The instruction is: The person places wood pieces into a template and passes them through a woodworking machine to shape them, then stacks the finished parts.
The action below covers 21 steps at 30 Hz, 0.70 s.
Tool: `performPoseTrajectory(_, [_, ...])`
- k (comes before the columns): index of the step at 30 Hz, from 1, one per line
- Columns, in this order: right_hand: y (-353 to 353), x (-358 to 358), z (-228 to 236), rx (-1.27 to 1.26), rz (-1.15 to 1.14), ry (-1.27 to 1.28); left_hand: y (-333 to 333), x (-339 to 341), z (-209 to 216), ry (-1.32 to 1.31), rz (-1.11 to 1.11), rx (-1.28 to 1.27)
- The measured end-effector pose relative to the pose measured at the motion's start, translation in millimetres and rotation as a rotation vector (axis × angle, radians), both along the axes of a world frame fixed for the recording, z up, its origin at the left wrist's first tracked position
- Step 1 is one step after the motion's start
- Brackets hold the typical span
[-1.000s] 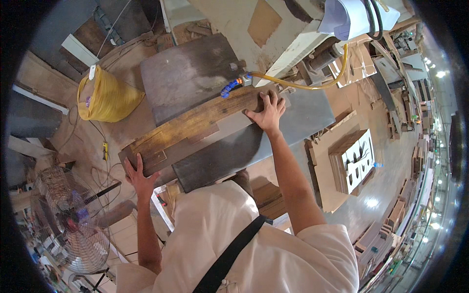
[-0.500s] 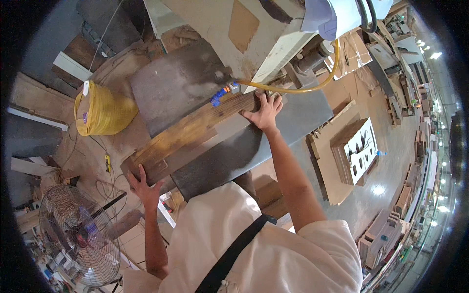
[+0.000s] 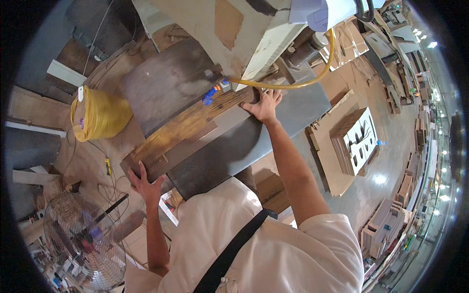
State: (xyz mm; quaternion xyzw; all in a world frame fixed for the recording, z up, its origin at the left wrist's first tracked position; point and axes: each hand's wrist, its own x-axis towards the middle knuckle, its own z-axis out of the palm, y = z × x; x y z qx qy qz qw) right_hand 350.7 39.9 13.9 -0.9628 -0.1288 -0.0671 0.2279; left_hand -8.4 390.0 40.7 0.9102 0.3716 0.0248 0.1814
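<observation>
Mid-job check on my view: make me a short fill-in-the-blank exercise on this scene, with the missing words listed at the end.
1. The person's ____ hand is at the left end of the long brown wooden board.
2. The bulging, open-topped sack at the left of the picture is coloured ____.
3. Lower in the picture than that sack is a round, wire-caged ____.
4. The white panel with dark shapes lies to the ____ of the board in the picture.

Missing words: left; yellow; fan; right.
</observation>
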Motion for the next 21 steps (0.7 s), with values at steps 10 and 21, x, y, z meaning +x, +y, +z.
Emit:
performPoseTrajectory(10, [2,6,4,0.043,-0.01,0.049,-1,6,0,0.02,0.028,-0.013])
performPoseTrajectory(21, [-4,18,-14,0.021,-0.017,0.068,-2,18,1,0.038,0.026,-0.006])
